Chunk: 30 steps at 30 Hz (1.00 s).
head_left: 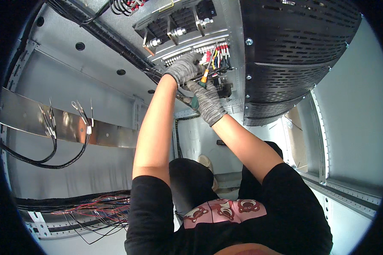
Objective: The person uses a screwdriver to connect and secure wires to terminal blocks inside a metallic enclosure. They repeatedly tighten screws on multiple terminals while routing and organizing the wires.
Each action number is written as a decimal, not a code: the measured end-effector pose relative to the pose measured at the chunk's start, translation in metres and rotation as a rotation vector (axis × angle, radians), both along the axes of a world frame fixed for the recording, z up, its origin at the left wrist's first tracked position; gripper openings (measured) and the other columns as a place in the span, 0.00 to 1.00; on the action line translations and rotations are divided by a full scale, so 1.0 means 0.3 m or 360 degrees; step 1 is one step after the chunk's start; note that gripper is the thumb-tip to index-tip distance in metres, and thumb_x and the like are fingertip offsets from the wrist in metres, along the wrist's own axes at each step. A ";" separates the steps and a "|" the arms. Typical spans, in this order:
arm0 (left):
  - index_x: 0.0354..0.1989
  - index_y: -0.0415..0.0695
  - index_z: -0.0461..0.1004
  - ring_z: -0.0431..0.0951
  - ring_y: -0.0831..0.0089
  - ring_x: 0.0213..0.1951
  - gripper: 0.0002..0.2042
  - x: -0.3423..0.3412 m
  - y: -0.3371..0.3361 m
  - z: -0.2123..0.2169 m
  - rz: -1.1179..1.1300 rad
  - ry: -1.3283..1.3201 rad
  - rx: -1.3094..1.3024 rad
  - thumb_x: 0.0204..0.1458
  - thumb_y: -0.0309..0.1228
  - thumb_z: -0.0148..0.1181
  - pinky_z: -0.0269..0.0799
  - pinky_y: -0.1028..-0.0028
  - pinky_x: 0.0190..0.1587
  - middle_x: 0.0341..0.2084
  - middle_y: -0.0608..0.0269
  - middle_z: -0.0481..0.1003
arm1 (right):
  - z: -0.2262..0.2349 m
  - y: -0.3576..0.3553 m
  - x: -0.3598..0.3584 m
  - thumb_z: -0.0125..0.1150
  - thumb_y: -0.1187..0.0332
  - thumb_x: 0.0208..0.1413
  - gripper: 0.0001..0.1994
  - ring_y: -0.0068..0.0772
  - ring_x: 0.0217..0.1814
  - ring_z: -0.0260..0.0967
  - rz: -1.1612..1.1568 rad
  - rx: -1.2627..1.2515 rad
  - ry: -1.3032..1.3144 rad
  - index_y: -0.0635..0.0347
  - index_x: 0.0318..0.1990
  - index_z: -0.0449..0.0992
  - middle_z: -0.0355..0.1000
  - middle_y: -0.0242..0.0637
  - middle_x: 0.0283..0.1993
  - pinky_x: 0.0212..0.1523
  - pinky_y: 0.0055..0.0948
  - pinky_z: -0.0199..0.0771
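My left hand (184, 69), in a grey knit glove, is at a terminal strip (171, 60) inside a metal cabinet. Its fingers are curled, and what they pinch, if anything, is hidden. Just beside its fingertips are white and red wire ends (206, 58). My right hand (208, 104), gloved alike, is closed around a screwdriver (204, 78) with an orange and green handle. The thin shaft points up toward a bundle of red, yellow and black wires (221, 57). A dark green part (195, 102) shows by the right palm; I cannot make out what it belongs to.
Above the strip sits a black block with bolted metal bars (173, 32). A black slotted cover (293, 55) bulges at the right. Cables with bare ends (87, 127) hang before a metal busbar (25, 112) at the left. Loose thin wires (102, 210) lie lower left.
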<state>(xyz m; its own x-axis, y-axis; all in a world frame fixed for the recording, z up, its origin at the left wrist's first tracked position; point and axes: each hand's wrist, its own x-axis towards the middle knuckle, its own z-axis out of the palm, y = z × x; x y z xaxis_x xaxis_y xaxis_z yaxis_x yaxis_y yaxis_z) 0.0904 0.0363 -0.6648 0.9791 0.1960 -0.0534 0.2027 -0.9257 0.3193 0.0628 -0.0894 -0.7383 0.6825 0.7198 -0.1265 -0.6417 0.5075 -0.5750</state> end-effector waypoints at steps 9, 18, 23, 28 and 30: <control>0.52 0.34 0.69 0.77 0.76 0.37 0.18 -0.083 -0.045 0.034 0.0339 -0.0652 -0.1209 0.53 0.29 0.59 0.73 0.74 0.40 0.37 0.55 0.78 | 0.024 -0.037 0.001 0.63 0.68 0.54 0.09 0.20 0.23 0.69 -0.0259 -0.0321 -0.0354 0.56 0.39 0.71 0.73 0.30 0.27 0.19 0.21 0.69; 0.53 0.38 0.70 0.74 0.76 0.31 0.20 -0.055 0.016 0.032 0.0366 -0.0429 -0.0672 0.55 0.36 0.59 0.71 0.74 0.37 0.32 0.60 0.77 | 0.090 -0.176 0.039 0.59 0.71 0.58 0.07 0.20 0.26 0.71 -0.0476 -0.0399 -0.0845 0.61 0.41 0.70 0.72 0.33 0.28 0.24 0.21 0.73; 0.50 0.40 0.72 0.70 0.80 0.26 0.17 -0.044 0.065 0.025 0.0280 -0.0354 -0.0749 0.55 0.35 0.60 0.69 0.78 0.30 0.27 0.67 0.74 | 0.006 -0.130 0.053 0.58 0.73 0.58 0.17 0.21 0.33 0.71 -0.0445 -0.0307 -0.0996 0.62 0.54 0.66 0.71 0.32 0.36 0.32 0.21 0.75; 0.50 0.41 0.72 0.69 0.84 0.25 0.16 -0.100 0.051 0.057 0.0208 -0.0418 -0.1739 0.54 0.33 0.60 0.68 0.82 0.29 0.28 0.71 0.74 | 0.055 -0.133 0.051 0.57 0.73 0.58 0.24 0.19 0.32 0.69 -0.0279 -0.0323 -0.0843 0.61 0.62 0.60 0.68 0.31 0.35 0.32 0.20 0.72; 0.52 0.40 0.71 0.72 0.83 0.29 0.17 -0.114 0.038 0.093 0.0202 -0.0276 -0.1246 0.54 0.32 0.59 0.71 0.82 0.32 0.31 0.69 0.75 | 0.017 -0.098 0.072 0.58 0.71 0.57 0.26 0.16 0.29 0.65 -0.0382 -0.0410 -0.1054 0.60 0.63 0.59 0.68 0.30 0.33 0.27 0.19 0.69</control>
